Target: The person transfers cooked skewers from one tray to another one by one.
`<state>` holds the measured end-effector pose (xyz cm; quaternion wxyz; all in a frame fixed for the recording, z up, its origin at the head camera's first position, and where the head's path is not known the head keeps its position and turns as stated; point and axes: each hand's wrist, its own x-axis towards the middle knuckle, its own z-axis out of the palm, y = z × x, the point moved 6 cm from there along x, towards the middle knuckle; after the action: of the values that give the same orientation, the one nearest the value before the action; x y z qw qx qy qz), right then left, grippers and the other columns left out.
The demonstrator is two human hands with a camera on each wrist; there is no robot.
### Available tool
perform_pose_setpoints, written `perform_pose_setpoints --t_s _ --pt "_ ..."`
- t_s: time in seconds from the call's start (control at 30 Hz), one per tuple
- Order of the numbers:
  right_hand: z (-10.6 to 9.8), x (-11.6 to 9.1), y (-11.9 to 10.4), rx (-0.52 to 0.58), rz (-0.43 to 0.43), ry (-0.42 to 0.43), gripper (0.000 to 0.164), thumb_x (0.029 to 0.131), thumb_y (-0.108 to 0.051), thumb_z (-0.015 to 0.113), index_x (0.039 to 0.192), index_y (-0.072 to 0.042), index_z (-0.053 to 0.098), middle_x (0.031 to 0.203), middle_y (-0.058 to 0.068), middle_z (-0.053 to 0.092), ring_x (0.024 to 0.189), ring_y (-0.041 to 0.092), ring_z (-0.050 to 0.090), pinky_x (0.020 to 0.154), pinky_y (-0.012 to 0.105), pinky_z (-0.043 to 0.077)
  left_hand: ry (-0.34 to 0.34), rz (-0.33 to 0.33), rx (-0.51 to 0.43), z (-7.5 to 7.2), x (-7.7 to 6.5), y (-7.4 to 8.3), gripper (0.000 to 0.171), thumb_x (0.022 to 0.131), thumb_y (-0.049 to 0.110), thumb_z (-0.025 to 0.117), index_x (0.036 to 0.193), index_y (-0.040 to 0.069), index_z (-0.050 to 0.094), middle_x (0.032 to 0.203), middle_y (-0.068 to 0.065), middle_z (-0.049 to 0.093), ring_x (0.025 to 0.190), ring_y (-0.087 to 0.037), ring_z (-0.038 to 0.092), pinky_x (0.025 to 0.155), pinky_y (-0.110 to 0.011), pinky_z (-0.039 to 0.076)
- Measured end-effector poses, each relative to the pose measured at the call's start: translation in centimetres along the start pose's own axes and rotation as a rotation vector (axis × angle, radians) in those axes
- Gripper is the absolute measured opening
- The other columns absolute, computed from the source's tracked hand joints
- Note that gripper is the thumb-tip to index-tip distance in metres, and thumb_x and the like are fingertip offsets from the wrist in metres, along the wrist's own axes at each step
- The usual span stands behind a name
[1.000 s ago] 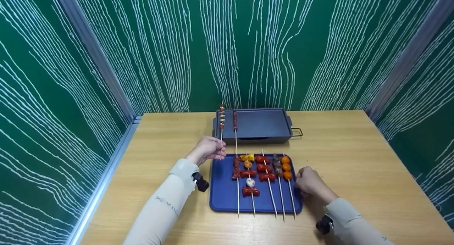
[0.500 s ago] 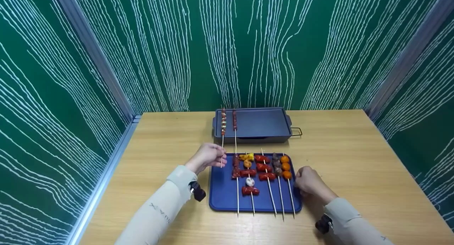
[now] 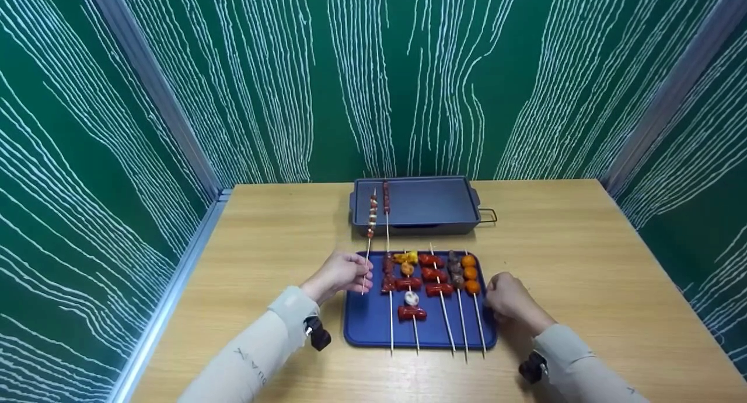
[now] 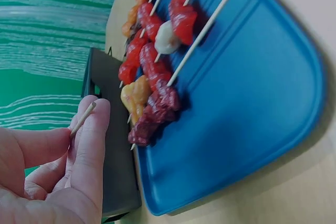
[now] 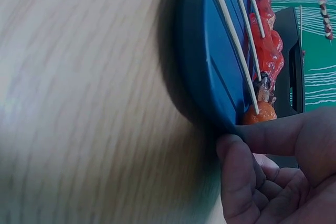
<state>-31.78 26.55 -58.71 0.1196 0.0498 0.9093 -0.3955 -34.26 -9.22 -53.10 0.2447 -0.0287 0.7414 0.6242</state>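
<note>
My left hand (image 3: 341, 273) pinches the lower stick of a thin skewer (image 3: 372, 219) threaded with small red and pale pieces. It holds the skewer over the left part of the blue tray (image 3: 365, 327), its food end overlapping the grill's front left in the head view. In the left wrist view, the stick's end shows between thumb and fingers. My right hand (image 3: 513, 301) grips the tray's right rim between thumb and fingers. On the tray lie several skewers, among them dark red meat (image 3: 388, 274), red sausage pieces (image 3: 435, 276) and orange balls (image 3: 470, 274).
Behind the tray stands a dark grey rectangular grill (image 3: 432, 202) with a wire handle (image 3: 489, 216) at its right. Another thin dark red skewer (image 3: 386, 199) lies on it, its stick reaching toward the tray. Green walls with white lines enclose the wooden table (image 3: 262, 228).
My left hand has drawn the skewer back toward me, from over the grill's left edge to over the tray, and its tip now leans right. My right hand stays on the tray rim.
</note>
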Motion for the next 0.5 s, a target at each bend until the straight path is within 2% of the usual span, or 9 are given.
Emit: perform_pose_setpoints --t_s 0.23,0.5 --pt "-0.1 0.0 -0.1 0.008 -0.012 0.009 0.015 0.086 0.008 0.059 0.075 -0.003 0.057 0.066 0.008 0.059 0.041 0.011 0.056 0.038 0.024 0.05 0.005 -0.013 0.007 -0.1 -0.9 -1.0 0.019 0.107 -0.003 0.055 0.117 -0.013 0.068 0.086 -0.009 0.068 0.07 -0.016 0.072 0.067 -0.028 0.069" --pt "0.0 -0.1 0.0 0.02 0.006 0.002 0.017 0.085 0.008 0.057 0.074 -0.005 0.054 0.066 0.007 0.056 0.043 0.012 0.055 0.039 0.024 0.051 -0.052 -0.01 -0.03 0.5 -2.0 -2.3 0.02 0.105 -0.007 0.055 0.118 -0.018 0.065 0.083 -0.009 0.067 0.067 -0.014 0.073 0.062 -0.024 0.066"
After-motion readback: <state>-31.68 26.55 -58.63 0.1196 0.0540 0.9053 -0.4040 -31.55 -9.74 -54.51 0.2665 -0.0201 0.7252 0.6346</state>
